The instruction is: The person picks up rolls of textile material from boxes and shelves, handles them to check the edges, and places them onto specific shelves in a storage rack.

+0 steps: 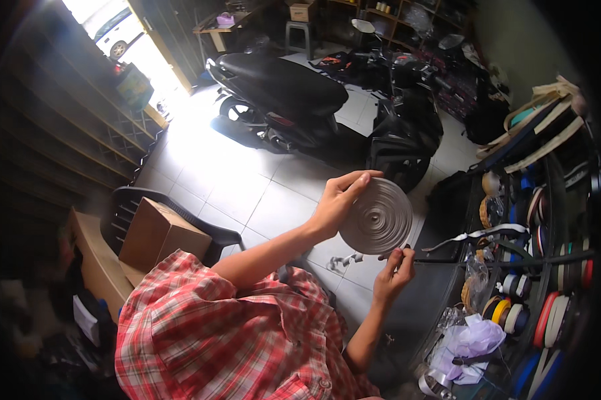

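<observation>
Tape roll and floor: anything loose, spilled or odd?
A loose tape end trails crumpled below the grey tape roll, which the left hand holds up; the right hand pinches its lower edge. Nothing spilled.

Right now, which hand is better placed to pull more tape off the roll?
Probably the right. The right hand pinches the tape at the lower rim of the white tape roll. The left hand grips the roll's side and is busy holding it up.
</observation>
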Available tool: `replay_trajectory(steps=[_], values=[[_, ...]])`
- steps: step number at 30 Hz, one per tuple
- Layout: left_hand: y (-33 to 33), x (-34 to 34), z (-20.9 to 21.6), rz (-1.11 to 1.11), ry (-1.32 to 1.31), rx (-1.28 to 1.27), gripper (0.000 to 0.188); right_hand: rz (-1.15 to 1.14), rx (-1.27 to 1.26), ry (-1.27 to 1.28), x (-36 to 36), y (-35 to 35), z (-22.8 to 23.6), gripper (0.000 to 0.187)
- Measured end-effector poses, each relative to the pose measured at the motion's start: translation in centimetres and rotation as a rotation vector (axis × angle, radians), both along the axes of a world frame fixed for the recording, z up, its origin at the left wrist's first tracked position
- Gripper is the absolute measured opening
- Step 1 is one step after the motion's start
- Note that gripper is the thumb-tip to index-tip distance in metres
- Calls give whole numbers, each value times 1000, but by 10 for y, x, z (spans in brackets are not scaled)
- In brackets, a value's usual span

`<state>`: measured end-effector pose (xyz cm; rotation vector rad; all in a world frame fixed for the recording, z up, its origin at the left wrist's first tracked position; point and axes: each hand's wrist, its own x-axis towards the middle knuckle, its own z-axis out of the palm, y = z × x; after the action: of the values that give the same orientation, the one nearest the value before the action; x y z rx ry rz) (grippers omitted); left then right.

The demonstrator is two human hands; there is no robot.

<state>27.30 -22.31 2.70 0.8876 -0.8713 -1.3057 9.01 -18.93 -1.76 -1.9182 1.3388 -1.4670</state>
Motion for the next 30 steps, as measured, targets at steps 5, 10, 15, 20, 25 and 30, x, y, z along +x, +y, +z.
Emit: replay_trajectory(steps=[5, 10, 15, 20, 25, 30], values=[[-9, -35, -16, 97, -38, -80, 37, -158, 118, -155, -13, 17, -2, 26], [-33, -41, 16, -372, -379, -141, 33, -174, 155, -208, -48, 37, -1, 27], [-42, -72, 11, -484, -549, -472, 34, -264, 164, -170, -63, 40, 0, 25], [-56, -131, -6, -373, -308, -110, 36, -559, 121, -129, -84, 36, 5, 22], [-84, -153, 4, -506, -261, 1, 35, -634, -34, 87, -117, 17, 0, 6], [-123, -186, -5, -627, -213, -108, 35, -753, 2, 74, -126, -1, 21, 1]])
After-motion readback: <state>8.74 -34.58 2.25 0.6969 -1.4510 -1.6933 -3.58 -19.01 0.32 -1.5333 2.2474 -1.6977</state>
